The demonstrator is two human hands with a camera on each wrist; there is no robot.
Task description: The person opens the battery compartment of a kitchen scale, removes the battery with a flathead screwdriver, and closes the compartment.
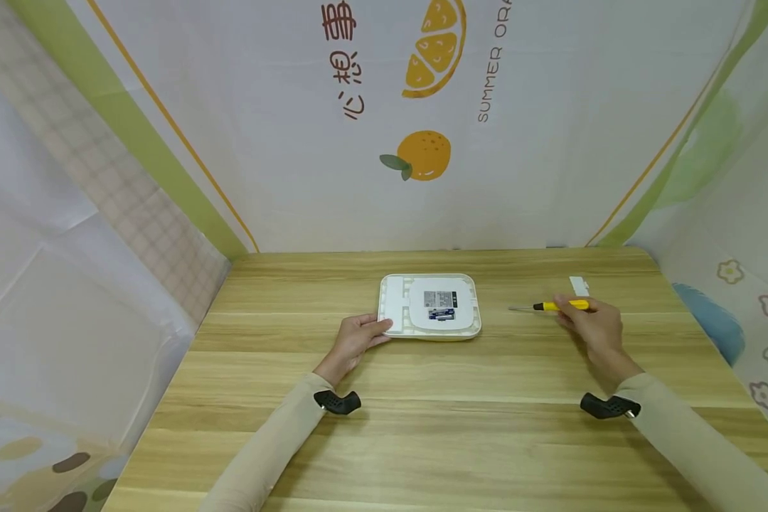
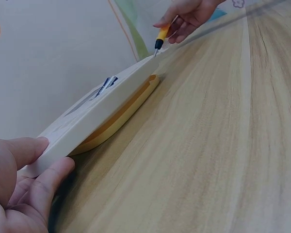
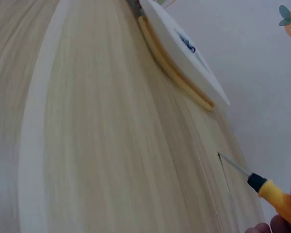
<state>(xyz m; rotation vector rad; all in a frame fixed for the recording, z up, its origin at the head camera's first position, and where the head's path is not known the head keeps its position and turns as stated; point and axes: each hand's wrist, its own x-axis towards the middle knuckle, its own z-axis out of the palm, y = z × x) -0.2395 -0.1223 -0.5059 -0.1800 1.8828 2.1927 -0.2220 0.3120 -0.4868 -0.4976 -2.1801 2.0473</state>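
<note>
A white rectangular plastic device (image 1: 401, 328) with rounded corners lies with its labelled, ribbed face up; a yellow rim (image 2: 114, 127) shows beneath it. My left hand (image 1: 355, 344) grips its near left corner, thumb on top and fingers under the edge. Two small batteries (image 1: 441, 313) lie side by side on the raised middle panel, below the printed label (image 1: 439, 299). To the right, my right hand (image 1: 594, 326) holds a screwdriver (image 1: 576, 305) by its yellow handle. The metal shaft points left toward the device, its tip apart from it.
A small white plastic cover (image 1: 579, 286) lies on the wooden table (image 1: 461, 427) just beyond the right hand. Printed cloth (image 1: 518, 185) hangs behind the table's far edge and along both sides.
</note>
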